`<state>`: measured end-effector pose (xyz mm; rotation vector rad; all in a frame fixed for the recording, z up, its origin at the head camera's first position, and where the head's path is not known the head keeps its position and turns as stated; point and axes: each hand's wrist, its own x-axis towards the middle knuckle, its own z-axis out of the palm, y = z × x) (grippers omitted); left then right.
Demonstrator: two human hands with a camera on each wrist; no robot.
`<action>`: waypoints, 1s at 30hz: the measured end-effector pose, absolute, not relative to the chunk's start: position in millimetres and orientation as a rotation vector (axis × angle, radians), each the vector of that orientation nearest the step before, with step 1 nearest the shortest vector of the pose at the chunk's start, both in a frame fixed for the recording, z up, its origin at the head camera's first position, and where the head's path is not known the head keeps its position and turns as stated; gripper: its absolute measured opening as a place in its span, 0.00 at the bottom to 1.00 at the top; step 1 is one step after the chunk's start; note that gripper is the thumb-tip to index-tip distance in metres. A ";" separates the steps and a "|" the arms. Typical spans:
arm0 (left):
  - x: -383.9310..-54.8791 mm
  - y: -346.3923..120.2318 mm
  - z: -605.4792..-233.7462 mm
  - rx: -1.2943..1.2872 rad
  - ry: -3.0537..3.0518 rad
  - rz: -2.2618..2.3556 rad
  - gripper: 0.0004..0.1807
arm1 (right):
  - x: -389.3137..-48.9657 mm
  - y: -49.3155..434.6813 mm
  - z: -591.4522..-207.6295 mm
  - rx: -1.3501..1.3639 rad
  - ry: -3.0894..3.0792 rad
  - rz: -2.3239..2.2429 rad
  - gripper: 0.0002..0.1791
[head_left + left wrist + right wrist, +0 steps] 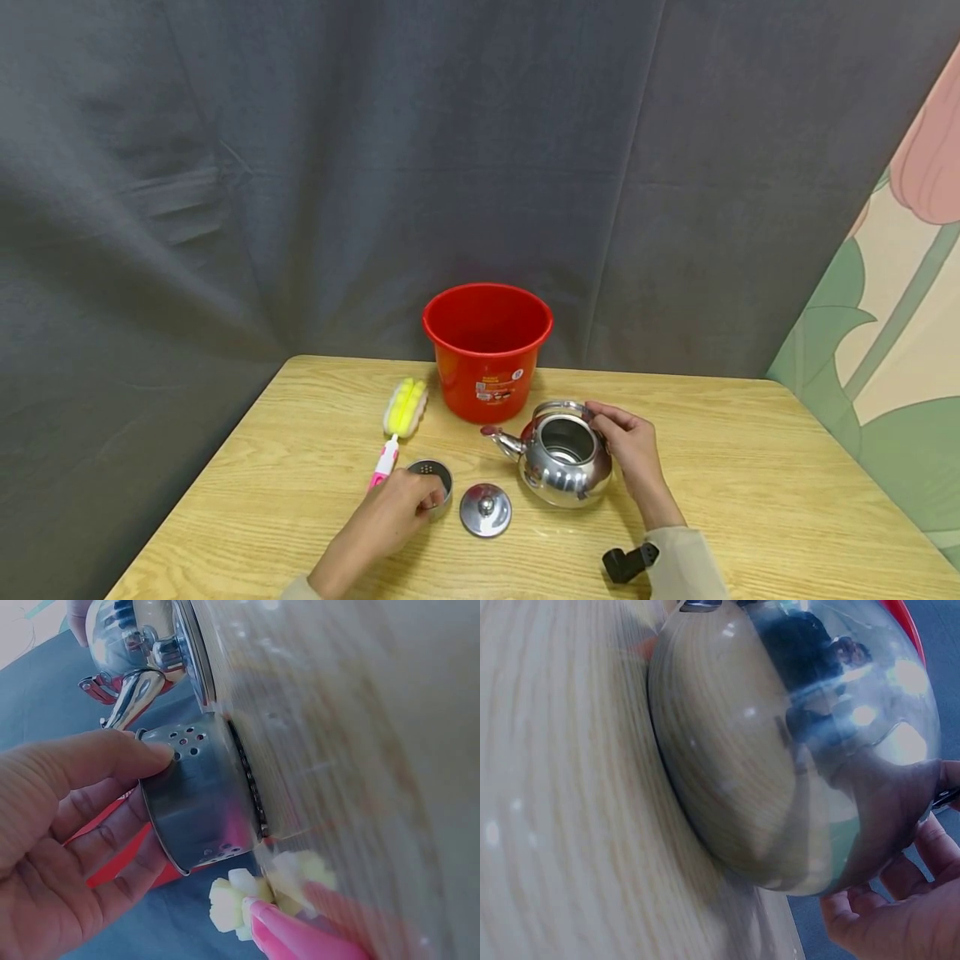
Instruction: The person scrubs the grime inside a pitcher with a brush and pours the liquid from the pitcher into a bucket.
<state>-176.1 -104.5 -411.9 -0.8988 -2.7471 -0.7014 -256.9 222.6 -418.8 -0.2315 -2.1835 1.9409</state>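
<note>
A steel strainer (199,791) with punched holes stands on the table. My left hand (393,508) pinches its rim, the thumb (150,756) on the outer wall and the other fingers over the mouth. A shiny steel kettle (562,479) stands lidless to the right, its spout toward the left and its handle (562,407) toward the bucket. At its right side my right hand (630,450) grips the handle near its base; the kettle's body partly hides these fingers in the right wrist view. The round kettle lid (486,510) lies knob up between strainer and kettle.
Behind the kettle stands a red bucket (487,375). A yellow and white sponge brush (405,408) with a pink and white handle lies left of it, the handle's end hidden by my left hand. A grey curtain (450,167) hangs behind the wooden table (750,467).
</note>
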 end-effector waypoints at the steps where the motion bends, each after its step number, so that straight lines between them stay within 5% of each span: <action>1: -176.3 -104.7 -411.7 -0.900 -2.752 -0.708 0.13 | -256.8 222.5 -418.2 -0.230 -2.184 1.941 0.16; 30: -173.6 -105.2 -403.7 -0.869 -2.829 -0.795 0.11 | -257.8 223.0 -419.3 -0.218 -2.172 1.952 0.16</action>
